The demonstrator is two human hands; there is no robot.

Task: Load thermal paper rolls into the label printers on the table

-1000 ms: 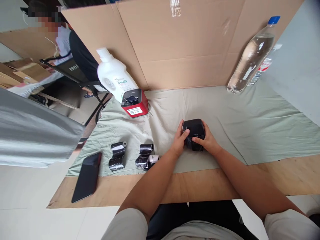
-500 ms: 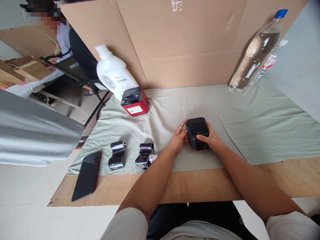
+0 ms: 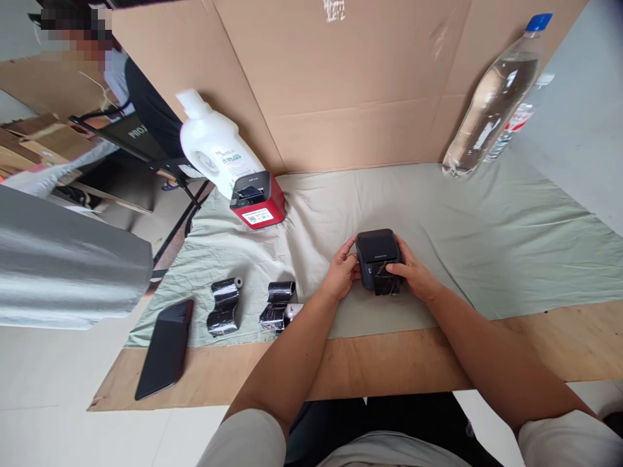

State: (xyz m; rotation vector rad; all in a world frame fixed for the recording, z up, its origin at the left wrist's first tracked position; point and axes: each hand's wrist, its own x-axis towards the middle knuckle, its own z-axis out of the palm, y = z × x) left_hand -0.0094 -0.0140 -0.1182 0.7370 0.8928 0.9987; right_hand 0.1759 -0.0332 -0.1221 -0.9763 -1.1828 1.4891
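Observation:
A small black label printer (image 3: 376,246) is held between my two hands above the pale green cloth, or resting on it; which I cannot tell. A glossy black strip (image 3: 387,280) hangs from its front. My left hand (image 3: 341,269) grips the printer's left side with bent fingers. On the right side, my right hand (image 3: 411,269) wraps around it, the thumb lying across the top of the strip. To the left lie two curled black rolls: one roll (image 3: 224,305) with a grey core, and another roll (image 3: 278,305) beside a white piece (image 3: 293,311), partly behind my left forearm.
A red and black printer (image 3: 257,200) stands before a white detergent bottle (image 3: 219,149). A black phone-like slab (image 3: 164,350) lies at the left front edge. Tall water bottles (image 3: 496,97) lean at the back right, by a cardboard wall (image 3: 350,84). Another person sits back left.
The view has shifted slightly. My right thumb has slid a little to the right on the black strip, and more of the strip shows. Both hands still hold the printer.

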